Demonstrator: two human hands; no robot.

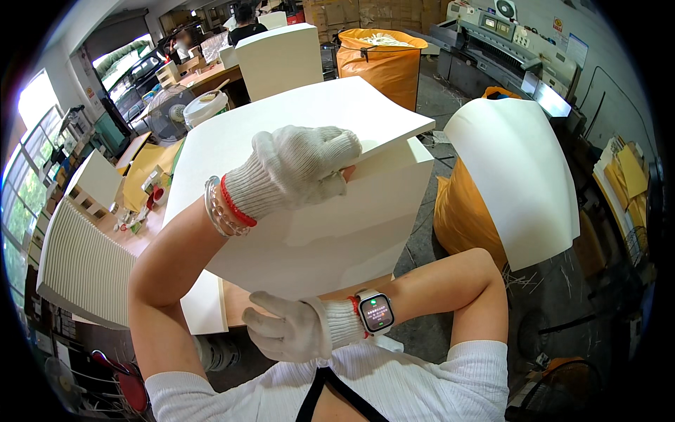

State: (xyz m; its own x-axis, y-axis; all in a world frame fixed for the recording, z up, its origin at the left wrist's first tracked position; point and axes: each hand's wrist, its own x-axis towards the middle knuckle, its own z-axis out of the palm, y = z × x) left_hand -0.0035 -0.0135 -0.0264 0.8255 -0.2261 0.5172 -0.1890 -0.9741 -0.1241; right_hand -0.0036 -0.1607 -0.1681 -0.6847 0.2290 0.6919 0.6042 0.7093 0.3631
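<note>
A large stack of white paper sheets lies in front of me, its upper layer parted from the paper below at the right corner. My left hand, in a white knit glove, is closed at the near edge of that upper layer. One bare fingertip shows below the glove; the rest of the grip is partly hidden. Under it, the broad pale side of the lower paper block faces me. My right hand, also gloved, hovers before my torso with fingers apart, holding nothing.
A curved stack of sheets stands at left. At right, a large white sheet drapes over an orange sack. Another orange bag of paper strips stands behind, near a grey machine. A fan and bucket are at far left.
</note>
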